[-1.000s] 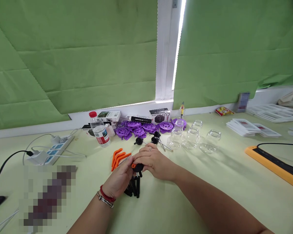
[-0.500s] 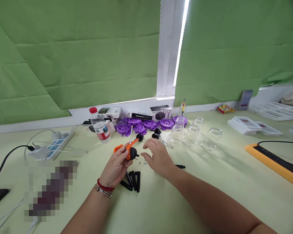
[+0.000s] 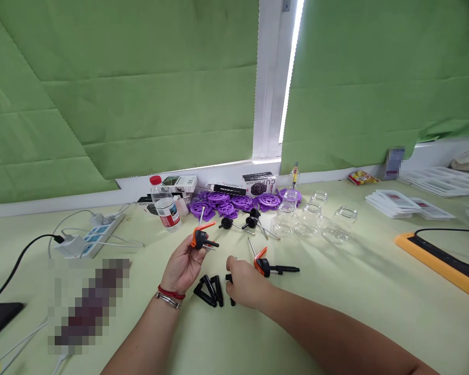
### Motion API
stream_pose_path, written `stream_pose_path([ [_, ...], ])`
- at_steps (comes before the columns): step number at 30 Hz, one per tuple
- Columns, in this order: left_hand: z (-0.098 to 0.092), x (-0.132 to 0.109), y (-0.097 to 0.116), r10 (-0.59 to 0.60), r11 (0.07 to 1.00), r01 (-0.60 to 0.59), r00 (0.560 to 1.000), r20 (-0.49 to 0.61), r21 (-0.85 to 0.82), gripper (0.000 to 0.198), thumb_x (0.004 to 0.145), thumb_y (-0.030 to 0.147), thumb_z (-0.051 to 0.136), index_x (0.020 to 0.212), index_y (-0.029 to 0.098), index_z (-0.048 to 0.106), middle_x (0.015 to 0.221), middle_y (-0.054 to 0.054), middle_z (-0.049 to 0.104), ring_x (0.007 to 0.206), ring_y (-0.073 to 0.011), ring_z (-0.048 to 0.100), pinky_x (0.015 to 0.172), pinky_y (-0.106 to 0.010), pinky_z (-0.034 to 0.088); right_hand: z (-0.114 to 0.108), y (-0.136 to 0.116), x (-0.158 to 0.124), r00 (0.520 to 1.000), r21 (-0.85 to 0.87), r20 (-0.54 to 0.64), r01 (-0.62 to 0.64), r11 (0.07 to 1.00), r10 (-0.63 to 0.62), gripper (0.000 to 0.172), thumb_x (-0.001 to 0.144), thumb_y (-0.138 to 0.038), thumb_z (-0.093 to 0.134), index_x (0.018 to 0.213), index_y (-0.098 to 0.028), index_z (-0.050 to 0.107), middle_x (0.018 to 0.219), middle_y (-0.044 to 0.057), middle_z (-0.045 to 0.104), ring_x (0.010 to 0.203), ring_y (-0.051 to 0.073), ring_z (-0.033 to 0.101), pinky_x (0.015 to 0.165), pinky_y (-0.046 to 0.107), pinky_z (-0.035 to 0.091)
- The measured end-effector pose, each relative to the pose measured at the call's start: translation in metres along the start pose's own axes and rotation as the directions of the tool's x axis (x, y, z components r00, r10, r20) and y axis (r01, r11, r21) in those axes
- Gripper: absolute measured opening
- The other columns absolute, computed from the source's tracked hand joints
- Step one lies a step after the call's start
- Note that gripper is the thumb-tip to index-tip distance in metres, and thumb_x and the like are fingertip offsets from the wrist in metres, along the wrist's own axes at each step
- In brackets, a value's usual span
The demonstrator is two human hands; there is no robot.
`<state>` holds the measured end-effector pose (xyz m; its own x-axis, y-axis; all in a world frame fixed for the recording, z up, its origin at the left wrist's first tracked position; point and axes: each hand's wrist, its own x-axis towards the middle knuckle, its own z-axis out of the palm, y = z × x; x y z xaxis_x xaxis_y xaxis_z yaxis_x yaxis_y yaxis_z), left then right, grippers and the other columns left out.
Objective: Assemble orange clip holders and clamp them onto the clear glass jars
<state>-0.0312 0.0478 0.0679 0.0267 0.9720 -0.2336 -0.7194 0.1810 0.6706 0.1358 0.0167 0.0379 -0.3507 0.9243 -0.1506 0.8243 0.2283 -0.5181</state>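
Note:
My left hand (image 3: pixel 185 265) is closed on an orange and black part with a metal rod (image 3: pixel 199 239), held above the table. The rod points up and a black stem sticks out to the right. My right hand (image 3: pixel 246 284) is closed around a black plastic handle (image 3: pixel 233 300), mostly hidden by the fingers. Several loose black handles (image 3: pixel 209 290) lie between my hands. Just beyond my right hand rests a second orange and black part (image 3: pixel 263 265) with a rod and a black handle at its end. Black knobs with metal rods (image 3: pixel 226 223) lie farther back.
Purple openwork discs (image 3: pixel 240 202) are piled near the wall, beside a water bottle (image 3: pixel 166 211) and small boxes (image 3: pixel 260 182). Glass jars (image 3: pixel 338 226) stand at the right. A power strip (image 3: pixel 103 234) with cables lies left. An orange-edged panel (image 3: pixel 433 263) lies far right.
My right hand has moved down and toward me, from near the orange part to the black handles, and has closed on one. My left hand has turned its part slightly. The view has shifted a little.

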Motion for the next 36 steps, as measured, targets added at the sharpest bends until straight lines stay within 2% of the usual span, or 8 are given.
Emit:
stream_pose_path([
  [5, -0.002, 0.003, 0.001, 0.006, 1.000, -0.006, 1.000, 0.008, -0.029, 0.020, 0.089, 0.009, 0.042, 0.084, 0.009, 0.062, 0.085, -0.011, 0.066, 0.052, -0.0064, 0.052, 0.040, -0.016, 0.044, 0.004, 0.003, 0.001, 0.999, -0.002, -0.047, 0.007, 1.000, -0.007, 0.029, 0.067, -0.012, 0.055, 0.096, -0.015, 0.055, 0.085, 0.011, 0.064, 0.071, 0.021, 0.059, 0.050, 0.025, 0.028],
  [10, -0.009, 0.005, 0.002, -0.017, 0.999, 0.019, 0.999, 0.047, -0.046, 0.020, 0.091, 0.012, 0.041, 0.088, 0.009, 0.061, 0.086, -0.011, 0.067, 0.053, -0.0072, 0.054, 0.040, -0.017, 0.044, 0.004, 0.006, 0.005, 0.988, 0.124, -0.150, 0.065, 0.990, -0.046, 0.008, 0.068, -0.012, 0.054, 0.073, -0.017, 0.058, 0.069, 0.004, 0.059, 0.060, 0.015, 0.052, 0.050, 0.024, 0.030],
  [13, -0.009, 0.003, 0.002, -0.053, 0.998, 0.055, 0.997, 0.063, -0.036, 0.017, 0.089, 0.013, 0.044, 0.091, 0.009, 0.061, 0.089, -0.012, 0.067, 0.065, -0.0116, 0.063, 0.042, -0.015, 0.045, -0.011, 0.003, 0.002, 0.950, 0.231, -0.295, 0.180, 0.956, -0.108, 0.010, 0.072, -0.012, 0.053, 0.077, -0.018, 0.060, 0.072, 0.002, 0.059, 0.065, 0.014, 0.053, 0.057, 0.024, 0.037],
  [16, -0.007, -0.003, 0.000, -0.068, 0.997, 0.070, 0.992, 0.101, -0.013, 0.015, 0.088, 0.014, 0.047, 0.092, 0.010, 0.061, 0.089, -0.012, 0.067, 0.068, -0.0129, 0.065, 0.042, -0.015, 0.045, -0.024, 0.002, -0.001, 0.903, 0.225, -0.387, 0.288, 0.931, -0.186, 0.012, 0.072, -0.012, 0.055, 0.082, -0.018, 0.060, 0.081, 0.002, 0.059, 0.076, 0.016, 0.054, 0.067, 0.027, 0.041],
  [21, 0.000, -0.009, -0.005, -0.098, 0.995, 0.096, 0.987, 0.126, 0.021, 0.016, 0.088, 0.016, 0.047, 0.094, 0.010, 0.060, 0.085, -0.013, 0.069, 0.066, -0.0123, 0.065, 0.044, -0.015, 0.047, -0.031, 0.007, -0.001, 0.877, 0.182, -0.391, 0.371, 0.911, -0.279, 0.014, 0.073, -0.009, 0.054, 0.084, -0.018, 0.057, 0.090, 0.005, 0.059, 0.084, 0.018, 0.053, 0.074, 0.031, 0.041],
  [26, 0.004, -0.011, -0.004, -0.067, 0.997, 0.065, 0.995, 0.075, 0.029, 0.013, 0.087, 0.016, 0.049, 0.093, 0.011, 0.060, 0.084, -0.010, 0.069, 0.069, -0.0128, 0.067, 0.043, -0.015, 0.047, -0.033, 0.008, -0.003, 0.930, 0.313, -0.243, 0.344, 0.885, -0.276, 0.012, 0.082, -0.013, 0.047, 0.090, -0.019, 0.054, 0.077, 0.000, 0.059, 0.067, 0.013, 0.052, 0.061, 0.025, 0.038],
  [30, 0.007, -0.012, -0.006, -0.032, 0.998, 0.029, 0.997, 0.069, 0.049, 0.008, 0.084, 0.017, 0.055, 0.089, 0.013, 0.060, 0.083, -0.008, 0.069, 0.075, -0.0150, 0.067, 0.041, -0.014, 0.045, -0.030, 0.006, -0.005, 0.905, 0.330, -0.265, 0.410, 0.850, -0.333, 0.011, 0.085, -0.014, 0.044, 0.087, -0.019, 0.054, 0.073, -0.001, 0.056, 0.065, 0.012, 0.049, 0.060, 0.023, 0.036],
  [36, 0.010, -0.018, -0.017, 0.129, 0.982, -0.148, 0.981, 0.147, 0.119, 0.014, 0.083, 0.025, 0.059, 0.095, 0.017, 0.056, 0.087, -0.006, 0.068, 0.071, -0.0120, 0.062, 0.044, -0.015, 0.041, -0.022, 0.004, -0.003, 0.915, 0.438, -0.295, 0.386, 0.812, -0.276, 0.013, 0.086, -0.014, 0.041, 0.088, -0.019, 0.053, 0.071, -0.002, 0.055, 0.063, 0.011, 0.049, 0.059, 0.023, 0.036],
])
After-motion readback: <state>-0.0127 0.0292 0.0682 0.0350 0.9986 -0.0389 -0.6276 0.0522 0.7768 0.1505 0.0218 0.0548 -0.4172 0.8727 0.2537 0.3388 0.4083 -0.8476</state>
